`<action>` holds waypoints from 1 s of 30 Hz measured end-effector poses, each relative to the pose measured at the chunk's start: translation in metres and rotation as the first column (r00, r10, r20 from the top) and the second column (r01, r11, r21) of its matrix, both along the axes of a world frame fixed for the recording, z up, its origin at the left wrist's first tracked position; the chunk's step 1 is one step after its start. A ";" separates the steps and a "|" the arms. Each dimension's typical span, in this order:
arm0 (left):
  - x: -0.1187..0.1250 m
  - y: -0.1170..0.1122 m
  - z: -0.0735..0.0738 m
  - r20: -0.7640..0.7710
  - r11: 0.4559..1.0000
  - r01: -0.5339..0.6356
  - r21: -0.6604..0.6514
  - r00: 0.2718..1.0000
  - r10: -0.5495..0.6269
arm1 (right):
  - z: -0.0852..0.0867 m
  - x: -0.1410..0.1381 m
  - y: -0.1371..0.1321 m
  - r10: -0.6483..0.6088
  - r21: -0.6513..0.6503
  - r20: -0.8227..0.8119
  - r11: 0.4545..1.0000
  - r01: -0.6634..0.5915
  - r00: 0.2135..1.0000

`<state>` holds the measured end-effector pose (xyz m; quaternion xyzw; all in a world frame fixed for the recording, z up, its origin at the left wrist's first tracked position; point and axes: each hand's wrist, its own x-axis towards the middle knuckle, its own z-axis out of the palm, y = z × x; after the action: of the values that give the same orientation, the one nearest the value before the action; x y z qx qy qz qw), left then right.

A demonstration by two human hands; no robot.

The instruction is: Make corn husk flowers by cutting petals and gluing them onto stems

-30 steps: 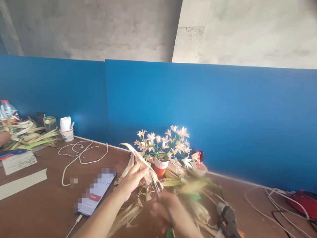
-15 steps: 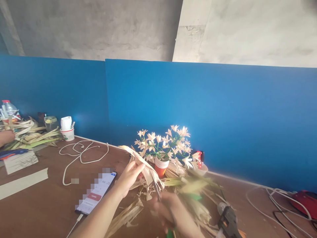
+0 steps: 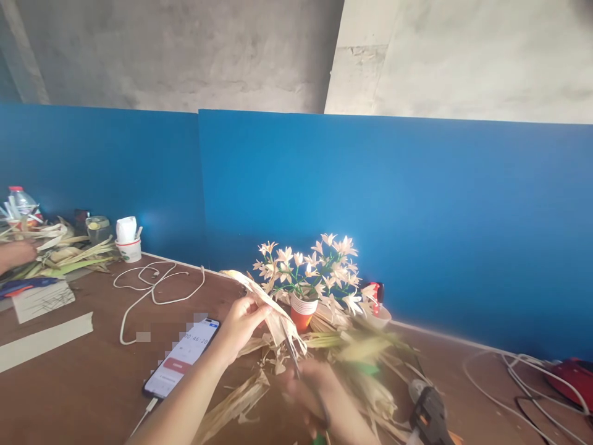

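Observation:
My left hand (image 3: 238, 326) is closed on a dried husk strip (image 3: 259, 295), holding it up over the brown table (image 3: 92, 389). My right hand (image 3: 315, 394) is low in the view and blurred; it grips scissors (image 3: 293, 352) whose blades point up into the husk's lower end. A green handle shows below that hand. Loose husk pieces (image 3: 356, 364) lie under and around both hands. Just behind stands a red paper cup (image 3: 302, 311) holding small cream husk flowers (image 3: 310, 266).
A phone (image 3: 181, 358) on a cable lies left of my left arm. A white cable (image 3: 148, 290) loops behind it. A glue gun (image 3: 428, 414) lies at the right, with more cables and a red object (image 3: 572, 377). Another person's hand (image 3: 16, 253) rests on husks at the far left. A blue panel (image 3: 370, 216) backs the table.
My left hand has lowered slightly with the husk strip and shifted a little left. The view has drifted a bit. The other person's hand at the far left moved further into view.

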<state>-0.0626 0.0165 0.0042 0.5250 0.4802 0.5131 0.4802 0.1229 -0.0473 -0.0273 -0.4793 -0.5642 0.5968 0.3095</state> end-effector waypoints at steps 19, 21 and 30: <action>-0.009 -0.001 0.011 -0.020 0.996 0.078 -0.032 0.997 -0.078 | -0.009 -0.001 0.000 0.078 0.048 -0.071 0.996 -0.075 0.994; -0.010 -0.002 0.011 -0.020 0.994 0.100 -0.042 0.995 -0.101 | -0.007 -0.001 0.000 0.073 0.029 -0.050 0.997 -0.071 0.996; -0.010 -0.005 0.015 0.003 0.994 0.098 -0.055 0.995 -0.098 | -0.005 0.000 -0.003 0.082 -0.072 -0.058 0.994 -0.086 0.995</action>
<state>-0.0729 0.0115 0.0196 0.5343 0.4679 0.4754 0.5192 0.1229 -0.0499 -0.0320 -0.4498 -0.5523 0.6430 0.2815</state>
